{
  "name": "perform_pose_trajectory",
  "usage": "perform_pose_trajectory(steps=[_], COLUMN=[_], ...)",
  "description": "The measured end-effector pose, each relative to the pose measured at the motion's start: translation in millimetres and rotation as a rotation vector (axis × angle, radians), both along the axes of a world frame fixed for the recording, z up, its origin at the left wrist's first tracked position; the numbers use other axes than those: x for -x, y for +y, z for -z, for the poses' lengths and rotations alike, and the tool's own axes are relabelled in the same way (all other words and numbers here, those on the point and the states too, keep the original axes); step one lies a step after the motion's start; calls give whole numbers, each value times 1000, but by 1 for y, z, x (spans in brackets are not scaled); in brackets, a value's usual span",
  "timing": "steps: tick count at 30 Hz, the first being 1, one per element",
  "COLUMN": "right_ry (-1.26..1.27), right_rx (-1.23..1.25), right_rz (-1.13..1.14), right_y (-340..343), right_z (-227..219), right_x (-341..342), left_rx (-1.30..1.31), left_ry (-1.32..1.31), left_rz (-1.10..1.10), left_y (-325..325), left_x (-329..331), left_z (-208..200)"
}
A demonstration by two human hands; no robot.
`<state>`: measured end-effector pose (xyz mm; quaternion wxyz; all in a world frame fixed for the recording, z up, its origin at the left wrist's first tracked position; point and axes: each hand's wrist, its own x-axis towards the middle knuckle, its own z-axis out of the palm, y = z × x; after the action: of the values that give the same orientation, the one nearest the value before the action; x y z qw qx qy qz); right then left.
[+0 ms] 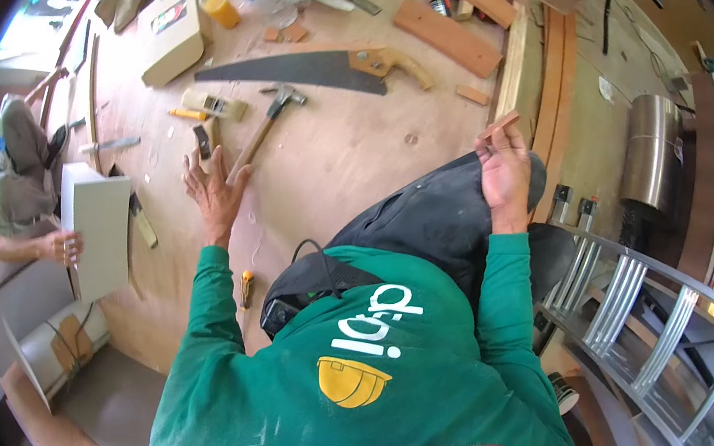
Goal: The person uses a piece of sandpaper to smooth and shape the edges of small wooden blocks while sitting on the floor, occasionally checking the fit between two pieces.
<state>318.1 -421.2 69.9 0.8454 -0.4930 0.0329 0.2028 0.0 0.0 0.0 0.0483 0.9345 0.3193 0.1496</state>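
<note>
My left hand (215,197) is over the wooden work surface with its fingers spread and nothing held. Its thumb is by the handle end of a hammer (265,128); whether they touch I cannot tell. Just beyond its fingertips is a small dark-ended tool (203,141). My right hand (506,178), above my dark-trousered knee, pinches a small reddish-brown wood strip (498,127) between thumb and fingers. Farther off lies a handsaw (296,73) with a wooden handle. Left of the hammer are a pale block-like tool (222,104) and a yellow-handled tool (188,114).
Reddish boards (448,36) and a wood offcut (473,94) lie far right. A yellow cutter (246,288) lies near my left arm. At left, another person's hand (60,248) holds a white panel (98,230). A metal ladder (640,314) and a steel cylinder (652,150) are at right.
</note>
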Motion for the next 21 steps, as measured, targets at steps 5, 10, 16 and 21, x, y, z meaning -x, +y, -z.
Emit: perform_pose_trajectory(steps=[5,10,16,21], right_ry=[29,9,3,45], right_rx=[-63,-113,-243,-221], right_rz=[74,46,74,90], right_y=[7,9,7,24], right_z=[-4,-11,4,7], right_x=[2,6,11,0], left_rx=[269,481,1321,1441], left_ry=[-195,-515,-544,-575], left_rz=[437,618,-210,-206], left_y=[-42,-93,-25,4], left_x=[-170,-430,-658,-652], left_z=[-45,-19,22,58])
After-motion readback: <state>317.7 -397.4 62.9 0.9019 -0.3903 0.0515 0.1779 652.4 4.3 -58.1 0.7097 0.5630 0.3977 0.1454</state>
